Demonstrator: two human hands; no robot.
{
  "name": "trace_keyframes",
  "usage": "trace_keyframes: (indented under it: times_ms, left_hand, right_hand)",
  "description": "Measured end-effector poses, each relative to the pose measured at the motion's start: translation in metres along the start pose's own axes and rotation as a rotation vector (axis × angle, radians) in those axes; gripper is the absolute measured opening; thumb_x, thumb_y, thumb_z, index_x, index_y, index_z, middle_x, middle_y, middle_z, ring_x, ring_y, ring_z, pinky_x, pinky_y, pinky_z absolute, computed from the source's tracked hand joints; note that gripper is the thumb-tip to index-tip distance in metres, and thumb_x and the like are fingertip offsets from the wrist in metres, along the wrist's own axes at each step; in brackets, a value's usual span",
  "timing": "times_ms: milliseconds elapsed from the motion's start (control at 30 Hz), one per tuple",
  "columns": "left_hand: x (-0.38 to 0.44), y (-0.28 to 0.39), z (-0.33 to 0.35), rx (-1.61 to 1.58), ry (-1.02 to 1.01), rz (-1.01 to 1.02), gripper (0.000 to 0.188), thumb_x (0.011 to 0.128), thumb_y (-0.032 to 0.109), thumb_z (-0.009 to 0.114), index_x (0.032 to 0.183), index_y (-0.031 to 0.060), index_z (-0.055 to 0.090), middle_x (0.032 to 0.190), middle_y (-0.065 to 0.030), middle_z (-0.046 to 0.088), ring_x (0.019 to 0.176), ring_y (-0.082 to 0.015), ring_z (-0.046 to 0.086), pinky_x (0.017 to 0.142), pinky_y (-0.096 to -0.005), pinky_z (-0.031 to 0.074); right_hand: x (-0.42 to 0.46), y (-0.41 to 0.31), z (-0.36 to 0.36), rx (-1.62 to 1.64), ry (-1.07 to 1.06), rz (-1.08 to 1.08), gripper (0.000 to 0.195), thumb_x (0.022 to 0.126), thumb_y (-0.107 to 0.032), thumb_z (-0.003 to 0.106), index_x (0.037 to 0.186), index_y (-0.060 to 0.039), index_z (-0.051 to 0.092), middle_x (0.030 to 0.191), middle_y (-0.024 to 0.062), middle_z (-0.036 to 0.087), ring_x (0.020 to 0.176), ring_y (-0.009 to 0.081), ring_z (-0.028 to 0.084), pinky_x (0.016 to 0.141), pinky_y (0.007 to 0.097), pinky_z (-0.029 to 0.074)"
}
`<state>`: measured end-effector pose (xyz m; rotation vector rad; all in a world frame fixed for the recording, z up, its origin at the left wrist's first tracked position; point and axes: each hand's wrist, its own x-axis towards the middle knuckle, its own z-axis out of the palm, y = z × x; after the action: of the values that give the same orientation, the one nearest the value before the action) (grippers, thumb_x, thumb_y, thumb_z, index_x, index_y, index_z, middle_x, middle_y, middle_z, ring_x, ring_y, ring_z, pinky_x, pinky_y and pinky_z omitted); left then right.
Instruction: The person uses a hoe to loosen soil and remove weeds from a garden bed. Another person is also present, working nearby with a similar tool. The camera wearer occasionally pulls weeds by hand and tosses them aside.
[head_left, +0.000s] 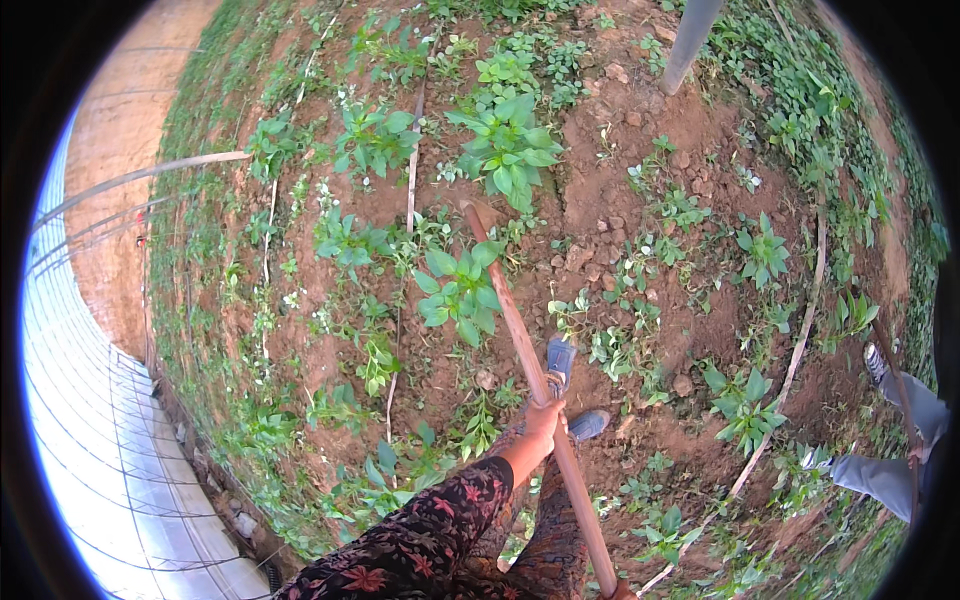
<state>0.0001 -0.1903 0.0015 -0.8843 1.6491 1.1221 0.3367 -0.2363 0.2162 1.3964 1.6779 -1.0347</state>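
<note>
My left hand (545, 425) grips the middle of a hoe's long wooden handle (517, 322). At the bottom edge, my right hand (621, 591) is closed around the lower part of the same handle and is partly cut off by the picture's rim. The hoe's head (484, 214) rests at the soil among small weeds, just below a large leafy plant (510, 150). A smaller broad-leaved plant (461, 292) stands left of the handle, one leaf touching or overlapping it.
Drip lines (412, 172) run between the plant rows. A metal post (686, 49) stands at the top right. Another person's legs (874, 476) and a long stick are at the far right. Plastic sheeting (142, 480) curves along the left. My shoes (589, 424) stand on the soil.
</note>
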Motion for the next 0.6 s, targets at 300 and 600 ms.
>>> trace_keyframes:
  times_ms: [300,600]
  left_hand:
    - [0.015,-0.005,0.002,-0.018,-0.051,-0.030,0.015,0.081,0.014,0.062,0.073,0.0074,0.051,0.056,-0.0030,0.047,0.045,-0.0164,0.047,0.042,-0.0317,0.042]
    - [-0.098,-0.099,-0.005,0.043,-0.042,-0.129,0.020,0.079,0.011,0.064,0.088,0.0068,0.046,0.056,-0.0039,0.049,0.044,-0.0158,0.050,0.040,-0.0321,0.043]
  right_hand:
    - [0.003,-0.008,-0.012,0.003,0.044,0.035,0.024,0.069,-0.021,0.064,0.081,-0.0062,0.050,0.064,0.0206,0.061,0.059,0.0395,0.062,0.060,0.0487,0.051]
    - [-0.129,0.105,0.007,-0.135,-0.044,0.118,0.050,0.075,-0.044,0.060,0.112,-0.0110,0.054,0.068,0.0182,0.063,0.059,0.0370,0.061,0.054,0.0480,0.049]
